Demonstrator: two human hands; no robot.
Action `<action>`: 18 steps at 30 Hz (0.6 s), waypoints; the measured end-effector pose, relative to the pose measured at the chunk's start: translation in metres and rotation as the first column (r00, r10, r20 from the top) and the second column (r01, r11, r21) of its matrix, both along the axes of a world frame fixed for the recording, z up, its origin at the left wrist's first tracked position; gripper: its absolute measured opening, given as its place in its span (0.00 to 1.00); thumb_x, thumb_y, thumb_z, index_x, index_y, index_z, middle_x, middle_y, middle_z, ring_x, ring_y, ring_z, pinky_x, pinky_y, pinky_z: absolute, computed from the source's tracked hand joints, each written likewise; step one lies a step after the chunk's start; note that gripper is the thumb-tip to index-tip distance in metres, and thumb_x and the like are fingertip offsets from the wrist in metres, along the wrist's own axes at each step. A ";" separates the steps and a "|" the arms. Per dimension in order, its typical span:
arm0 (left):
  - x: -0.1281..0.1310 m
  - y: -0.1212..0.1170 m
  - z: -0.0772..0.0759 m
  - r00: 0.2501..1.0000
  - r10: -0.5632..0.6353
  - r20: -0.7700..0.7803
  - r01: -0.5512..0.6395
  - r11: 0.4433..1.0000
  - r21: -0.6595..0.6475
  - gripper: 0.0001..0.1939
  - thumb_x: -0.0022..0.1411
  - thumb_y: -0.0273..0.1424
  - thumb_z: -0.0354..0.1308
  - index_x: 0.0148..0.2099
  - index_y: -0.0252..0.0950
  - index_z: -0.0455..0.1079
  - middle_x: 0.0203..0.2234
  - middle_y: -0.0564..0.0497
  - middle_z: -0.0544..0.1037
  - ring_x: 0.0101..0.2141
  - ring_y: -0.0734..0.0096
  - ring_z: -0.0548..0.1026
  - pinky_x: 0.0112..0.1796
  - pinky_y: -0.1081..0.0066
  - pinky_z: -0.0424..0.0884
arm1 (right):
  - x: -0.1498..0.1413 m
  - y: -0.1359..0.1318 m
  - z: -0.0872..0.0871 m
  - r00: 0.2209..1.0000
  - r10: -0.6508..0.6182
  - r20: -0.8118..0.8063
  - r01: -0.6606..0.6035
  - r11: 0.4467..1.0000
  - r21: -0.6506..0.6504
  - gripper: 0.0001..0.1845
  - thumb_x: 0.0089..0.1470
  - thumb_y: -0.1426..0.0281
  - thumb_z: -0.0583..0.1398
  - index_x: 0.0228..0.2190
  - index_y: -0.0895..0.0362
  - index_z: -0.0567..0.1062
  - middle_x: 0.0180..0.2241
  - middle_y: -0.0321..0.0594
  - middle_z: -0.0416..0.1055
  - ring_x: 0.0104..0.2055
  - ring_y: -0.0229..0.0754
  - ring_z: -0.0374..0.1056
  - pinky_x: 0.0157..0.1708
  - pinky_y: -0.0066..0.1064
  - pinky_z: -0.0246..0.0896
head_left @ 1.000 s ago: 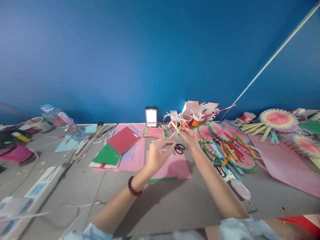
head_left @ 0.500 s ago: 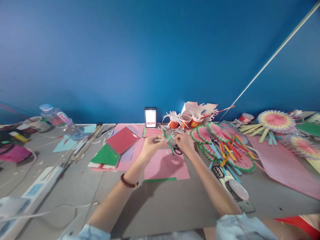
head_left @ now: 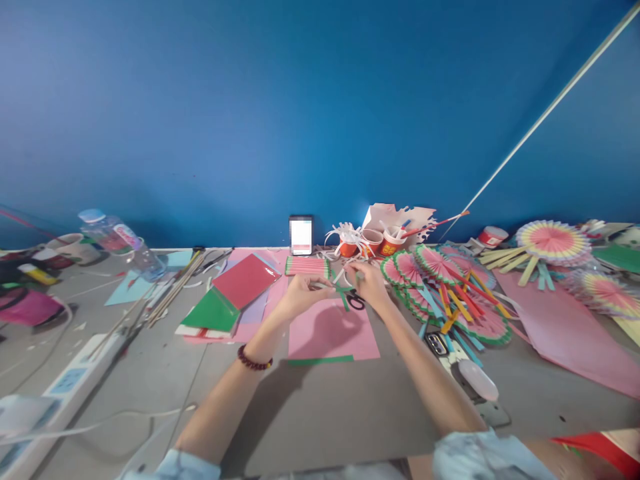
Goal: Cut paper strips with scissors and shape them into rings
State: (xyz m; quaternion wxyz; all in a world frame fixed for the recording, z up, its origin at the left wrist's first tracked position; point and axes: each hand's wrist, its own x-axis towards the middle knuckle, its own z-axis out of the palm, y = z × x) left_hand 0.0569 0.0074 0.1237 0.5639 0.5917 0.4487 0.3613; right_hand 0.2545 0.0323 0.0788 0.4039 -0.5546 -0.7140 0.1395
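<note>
Our hands have dropped from mid-air in the last second, so the handling now seems to sit low, around twelve o'clock of the pink sheet (head_left: pixel 310 343). Our right hand (head_left: pixel 369 283) looks pinched on a pale strip (head_left: pixel 341 275). Whether our left hand (head_left: pixel 303 297) grips anything, we cannot tell. The scissors (head_left: pixel 356 302), towards one o'clock, show handles; we cannot make out blades.
</note>
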 end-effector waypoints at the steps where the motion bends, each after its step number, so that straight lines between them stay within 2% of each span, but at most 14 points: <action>1: 0.000 -0.001 0.002 0.999 -0.014 -0.032 0.014 1.000 0.012 0.07 0.46 0.30 0.65 0.29 0.33 0.76 0.21 0.51 0.77 0.24 0.73 0.72 0.29 0.73 0.66 | -0.001 -0.003 0.006 0.990 0.053 -0.129 -0.051 0.999 0.014 0.14 0.56 0.66 0.53 0.32 0.57 0.78 0.34 0.44 0.77 0.38 0.45 0.71 0.41 0.34 0.62; 5: 0.002 -0.003 0.003 0.998 -0.018 -0.066 0.020 0.999 0.027 0.05 0.48 0.30 0.63 0.28 0.34 0.77 0.21 0.52 0.77 0.23 0.74 0.71 0.27 0.75 0.65 | 0.005 -0.015 0.033 0.894 0.165 -0.417 -0.205 0.977 -0.052 0.12 0.52 0.69 0.55 0.35 0.56 0.77 0.37 0.41 0.77 0.42 0.44 0.71 0.45 0.35 0.63; 8: 0.003 -0.002 -0.001 0.997 -0.018 -0.072 0.021 0.999 0.040 0.06 0.48 0.32 0.63 0.28 0.34 0.76 0.20 0.52 0.77 0.22 0.74 0.71 0.24 0.75 0.64 | 0.016 -0.023 0.051 0.827 0.224 -0.515 -0.336 0.932 -0.134 0.14 0.54 0.66 0.55 0.39 0.55 0.76 0.36 0.41 0.77 0.41 0.43 0.72 0.46 0.36 0.63; 11: 0.002 0.000 -0.005 0.997 -0.041 -0.067 0.046 0.996 0.071 0.07 0.48 0.33 0.64 0.28 0.34 0.76 0.22 0.51 0.78 0.24 0.72 0.72 0.25 0.75 0.65 | 0.019 -0.032 0.061 0.893 0.295 -0.341 -0.395 0.876 -0.277 0.15 0.52 0.61 0.59 0.39 0.54 0.77 0.39 0.41 0.77 0.44 0.45 0.71 0.46 0.36 0.62; 14: 0.002 0.000 -0.007 0.996 -0.082 -0.045 0.086 0.991 0.101 0.09 0.49 0.35 0.64 0.30 0.34 0.77 0.26 0.49 0.80 0.28 0.69 0.75 0.29 0.73 0.68 | 0.012 -0.037 0.062 0.928 0.345 -0.139 -0.371 0.859 -0.352 0.14 0.48 0.60 0.63 0.36 0.53 0.78 0.38 0.39 0.77 0.42 0.44 0.71 0.44 0.33 0.61; 18: 0.002 0.001 -0.008 0.996 -0.081 -0.039 0.086 0.986 0.144 0.10 0.49 0.36 0.65 0.31 0.34 0.78 0.27 0.47 0.81 0.29 0.66 0.76 0.29 0.72 0.70 | 0.002 -0.036 0.056 0.935 0.348 -0.073 -0.349 0.861 -0.370 0.10 0.51 0.62 0.61 0.31 0.55 0.77 0.32 0.36 0.76 0.35 0.41 0.70 0.38 0.31 0.61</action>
